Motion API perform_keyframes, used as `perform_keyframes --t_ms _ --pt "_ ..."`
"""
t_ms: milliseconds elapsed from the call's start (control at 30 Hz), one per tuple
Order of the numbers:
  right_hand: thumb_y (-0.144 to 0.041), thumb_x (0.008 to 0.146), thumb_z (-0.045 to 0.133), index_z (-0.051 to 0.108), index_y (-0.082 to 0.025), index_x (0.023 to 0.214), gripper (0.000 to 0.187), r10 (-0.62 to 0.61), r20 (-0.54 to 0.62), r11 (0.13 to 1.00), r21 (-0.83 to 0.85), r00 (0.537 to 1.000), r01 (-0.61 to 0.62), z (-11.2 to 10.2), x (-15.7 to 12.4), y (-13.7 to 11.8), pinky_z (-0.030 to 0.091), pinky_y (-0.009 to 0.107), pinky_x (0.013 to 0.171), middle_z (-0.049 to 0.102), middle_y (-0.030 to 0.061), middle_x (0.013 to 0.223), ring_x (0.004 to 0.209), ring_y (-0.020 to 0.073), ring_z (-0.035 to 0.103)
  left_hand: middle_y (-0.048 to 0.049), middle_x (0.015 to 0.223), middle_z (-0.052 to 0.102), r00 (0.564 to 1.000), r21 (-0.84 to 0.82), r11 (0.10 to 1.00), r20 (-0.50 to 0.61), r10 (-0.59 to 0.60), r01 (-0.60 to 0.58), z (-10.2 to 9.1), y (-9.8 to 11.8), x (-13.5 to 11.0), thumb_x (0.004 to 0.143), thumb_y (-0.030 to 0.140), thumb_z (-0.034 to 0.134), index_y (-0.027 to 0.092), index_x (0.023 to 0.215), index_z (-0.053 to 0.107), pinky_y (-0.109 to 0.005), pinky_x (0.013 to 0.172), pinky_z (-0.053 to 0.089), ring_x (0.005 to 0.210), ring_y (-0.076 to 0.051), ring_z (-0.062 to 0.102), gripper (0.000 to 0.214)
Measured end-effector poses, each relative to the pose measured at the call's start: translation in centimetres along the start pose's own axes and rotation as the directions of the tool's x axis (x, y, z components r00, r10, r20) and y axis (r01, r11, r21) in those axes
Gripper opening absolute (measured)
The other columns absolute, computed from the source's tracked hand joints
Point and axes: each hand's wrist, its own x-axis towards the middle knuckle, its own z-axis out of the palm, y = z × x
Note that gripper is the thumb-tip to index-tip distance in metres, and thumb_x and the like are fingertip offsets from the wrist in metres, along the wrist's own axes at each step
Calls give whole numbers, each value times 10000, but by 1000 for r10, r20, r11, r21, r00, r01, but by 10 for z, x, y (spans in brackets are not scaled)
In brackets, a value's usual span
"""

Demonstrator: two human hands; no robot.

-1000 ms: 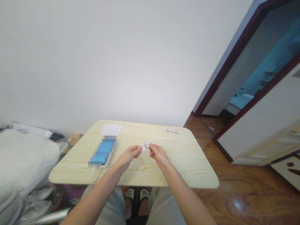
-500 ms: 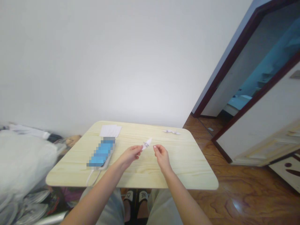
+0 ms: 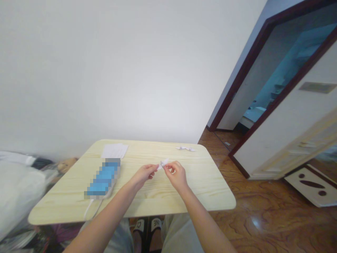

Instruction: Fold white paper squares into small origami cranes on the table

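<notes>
Above the table (image 3: pixel 207 189), the left hand (image 3: pixel 143 174) pinches the left end of a small white folded paper (image 3: pixel 165 162), and the right hand's (image 3: pixel 178 174) fingertips close on its right side. Its dark marks are unreadable, as is the pixelated phone screen (image 3: pixel 104 178). Below, sandal straps (image 3: pixel 156 224) read roughly "CL" and "INE"; the stacked sheets (image 3: pixel 114 150) show faint, illegible lines.

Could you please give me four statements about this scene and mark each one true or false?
1. The left hand pinches a folded paper. True.
2. The right hand hangs below the table. False: it is above the table, fingertips at the folded paper.
3. Small folded white pieces lie near the table's far right corner. True.
4. The paper sheets lie on the floor. False: they lie on the table, toward its far left corner.
</notes>
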Motion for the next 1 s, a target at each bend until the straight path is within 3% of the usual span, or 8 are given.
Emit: perform_keyframes --t_ms 233,400,533,700,867,1000 --pt "-211 749 540 627 -188 736 91 -10 21 994 -108 1000 13 -4 1 6 386 216 594 595 -5 679 572 100 507 45 490 456 1000 62 998 20 14 -16 6 -3 12 552 549 642 146 581 549 -216 478 286 463 -78 392 415" --pt "-224 753 523 613 -184 700 112 51 -35 983 -175 998 -57 -13 8 23 382 213 582 583 -5 665 567 103 506 -66 819 636 999 103 995 -39 19 -15 20 -5 21 618 628 536 155 801 624 -251 578 400 691 -152 552 515" --pt "-265 759 502 616 -181 698 155 142 -157 954 -240 977 -178 -35 16 61 387 220 598 583 3 669 595 117 521 -86 867 658 982 245 960 -93 165 -138 27 -12 33 669 601 484 160 882 620 -305 664 441 819 -213 587 509" --pt "-311 764 469 627 -170 723 216 217 -252 889 -348 943 -298 -72 25 122 382 234 600 594 22 697 605 131 526 -70 857 673 905 420 846 -116 409 -329 36 -26 49 706 490 493 177 830 622 -345 773 444 825 -221 598 360" --pt "-311 773 445 636 -160 757 244 304 -274 824 -405 912 -396 -94 43 169 374 241 601 620 50 756 654 151 550 -84 909 660 860 528 751 -73 505 -396 47 -36 56 769 426 458 179 875 624 -364 800 441 882 -228 586 316" --pt "-317 777 445 643 -162 758 252 328 -292 806 -409 898 -428 -96 58 192 359 243 574 620 56 757 639 155 545 -83 916 654 844 595 698 -61 533 -398 50 -41 60 792 396 441 185 888 623 -388 828 431 900 -232 578 295"
